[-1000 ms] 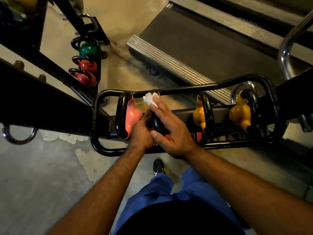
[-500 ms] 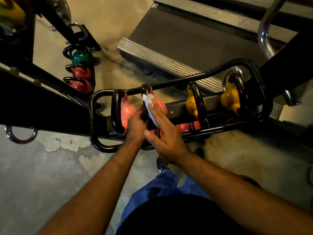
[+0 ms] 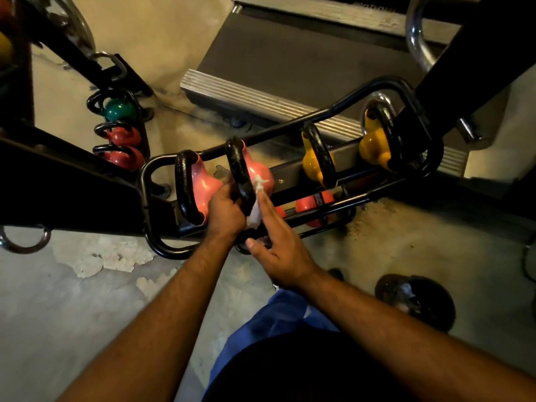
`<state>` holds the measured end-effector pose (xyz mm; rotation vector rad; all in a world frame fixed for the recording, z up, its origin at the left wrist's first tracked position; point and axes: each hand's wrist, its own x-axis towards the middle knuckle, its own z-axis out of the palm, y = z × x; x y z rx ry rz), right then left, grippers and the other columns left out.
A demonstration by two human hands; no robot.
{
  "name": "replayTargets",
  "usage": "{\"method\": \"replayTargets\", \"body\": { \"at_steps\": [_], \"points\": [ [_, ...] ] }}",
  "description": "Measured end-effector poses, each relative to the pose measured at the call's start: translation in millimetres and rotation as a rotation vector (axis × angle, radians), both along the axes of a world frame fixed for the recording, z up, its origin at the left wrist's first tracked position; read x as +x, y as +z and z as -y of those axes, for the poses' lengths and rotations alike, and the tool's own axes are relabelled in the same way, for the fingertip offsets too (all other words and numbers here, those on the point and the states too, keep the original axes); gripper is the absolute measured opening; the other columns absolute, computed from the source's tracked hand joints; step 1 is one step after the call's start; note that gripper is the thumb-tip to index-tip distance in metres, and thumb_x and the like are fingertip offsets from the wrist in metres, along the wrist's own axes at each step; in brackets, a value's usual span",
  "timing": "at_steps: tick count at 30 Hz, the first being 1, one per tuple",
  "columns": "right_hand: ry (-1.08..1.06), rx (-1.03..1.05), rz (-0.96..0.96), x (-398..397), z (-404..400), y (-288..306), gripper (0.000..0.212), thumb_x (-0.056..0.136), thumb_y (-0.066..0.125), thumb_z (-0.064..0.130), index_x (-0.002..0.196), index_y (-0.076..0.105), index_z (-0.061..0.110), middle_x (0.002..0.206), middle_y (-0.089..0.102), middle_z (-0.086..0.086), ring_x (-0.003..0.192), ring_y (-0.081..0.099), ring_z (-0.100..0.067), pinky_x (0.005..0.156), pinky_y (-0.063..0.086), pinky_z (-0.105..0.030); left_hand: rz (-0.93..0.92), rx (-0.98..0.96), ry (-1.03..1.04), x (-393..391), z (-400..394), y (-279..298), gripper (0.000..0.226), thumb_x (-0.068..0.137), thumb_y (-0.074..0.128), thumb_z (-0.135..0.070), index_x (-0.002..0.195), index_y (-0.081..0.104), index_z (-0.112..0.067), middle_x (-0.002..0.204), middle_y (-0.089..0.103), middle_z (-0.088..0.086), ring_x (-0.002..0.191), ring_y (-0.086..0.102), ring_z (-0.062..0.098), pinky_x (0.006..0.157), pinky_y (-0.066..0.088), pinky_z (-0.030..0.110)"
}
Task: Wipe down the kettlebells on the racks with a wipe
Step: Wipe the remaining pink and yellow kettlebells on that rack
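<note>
White wipe (image 3: 256, 198): pressed by the straight fingers (image 3: 265, 203) of the right hand (image 3: 278, 250) against the black handle (image 3: 240, 175) of the second pink kettlebell (image 3: 259, 175).
Left hand (image 3: 224, 208): fingers curled round the near part of that handle, steadying it.
Where it stands: top rail of the black rack (image 3: 293, 123), between the first pink kettlebell (image 3: 203, 187) and two yellow kettlebells (image 3: 314, 161).
Progress: judged early to midway; this handle is being wiped, the yellow pair, the red ones lower down (image 3: 314, 201) and the side rack's green and red bells (image 3: 120, 110) probably remain.
Hard to tell: which bells are already clean; the lower tier is mostly hidden by bars; the dark round thing on the floor (image 3: 414, 301) is unclear.
</note>
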<state>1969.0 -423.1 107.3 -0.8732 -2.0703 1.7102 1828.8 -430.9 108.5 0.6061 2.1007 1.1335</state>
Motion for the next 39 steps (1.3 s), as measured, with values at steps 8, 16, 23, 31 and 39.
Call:
{"method": "replayTargets", "body": {
  "at_steps": [8,16,23,31,39],
  "points": [
    [-0.052,0.015,-0.046,-21,2,20,0.086,0.093,0.052,0.034,0.162,0.004,0.017,0.17,0.004,0.0,0.156,0.007,-0.01,0.126,0.023,-0.04,0.017,0.02,0.019,8,7,11,0.02,0.105,0.046,-0.021,0.094,0.063,-0.018,0.076,0.065,-0.006,0.079,0.067,0.015,0.06,0.051,0.015],
    [-0.201,0.047,-0.064,-32,-5,32,0.065,0.104,0.053,0.034,0.159,0.026,0.013,0.165,0.029,-0.003,0.151,0.029,-0.013,0.119,0.036,-0.032,0.001,0.014,0.006,9,8,6,0.012,0.102,0.052,-0.024,0.094,0.062,-0.022,0.069,0.063,-0.006,0.064,0.064,0.001,0.058,0.051,0.021],
    [-0.483,0.143,-0.073,-53,-21,29,0.039,0.098,0.063,0.012,0.137,0.061,0.01,0.135,0.066,-0.006,0.124,0.061,-0.016,0.102,0.052,-0.025,0.063,0.025,0.076,7,-3,5,0.027,0.106,0.04,-0.016,0.11,0.062,-0.001,0.077,0.065,0.0,0.06,0.063,-0.004,0.052,0.047,0.01],
    [-0.475,0.139,-0.046,-90,-55,36,0.03,0.096,0.064,0.015,0.126,0.07,0.013,0.123,0.072,-0.004,0.112,0.066,-0.015,0.091,0.052,-0.022,0.076,0.033,0.035,3,-6,10,0.027,0.105,0.039,-0.016,0.088,0.06,-0.011,0.055,0.064,-0.005,0.052,0.062,0.004,0.049,0.05,0.017],
    [-0.623,-0.282,-0.148,-64,-78,34,0.023,0.088,0.063,-0.004,0.09,0.068,0.019,0.086,0.069,0.002,0.076,0.069,-0.006,0.064,0.058,-0.026,0.204,0.111,0.122,6,-1,1,0.033,0.104,0.044,-0.01,0.135,0.057,-0.014,0.119,0.069,0.004,0.108,0.068,0.016,0.086,0.06,0.03]
  ]
}}
